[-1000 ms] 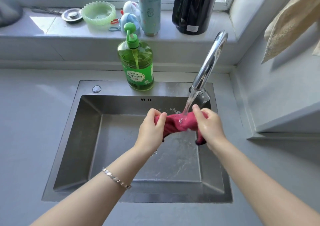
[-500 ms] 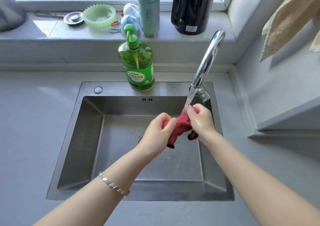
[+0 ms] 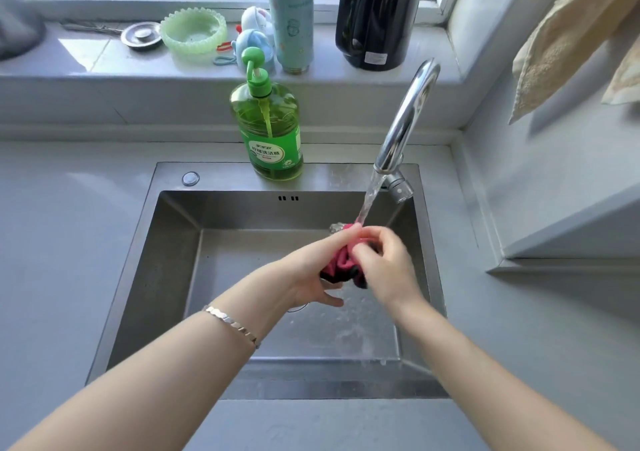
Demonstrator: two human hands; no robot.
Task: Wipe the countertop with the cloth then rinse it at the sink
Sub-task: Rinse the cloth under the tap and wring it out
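Observation:
A pink cloth (image 3: 341, 263) with a dark edge is bunched up between both hands over the steel sink (image 3: 173, 277). My left hand (image 3: 318, 270) grips it from the left and below. My right hand (image 3: 384, 263) pinches it from the right. Water runs from the chrome faucet (image 3: 405, 121) straight onto the top of the cloth. Most of the cloth is hidden inside my fingers. The grey countertop (image 3: 62, 243) surrounds the sink.
A green dish soap bottle (image 3: 268, 128) stands on the sink's back rim. On the window sill are a teal flask (image 3: 291, 18), a black kettle (image 3: 377, 18), a green bowl (image 3: 194, 31) and a drain plug (image 3: 142, 35). A beige towel (image 3: 568, 38) hangs at the right.
The cloth was stretched out between both hands; my hands have come together and scrunched it into a tight ball under the stream.

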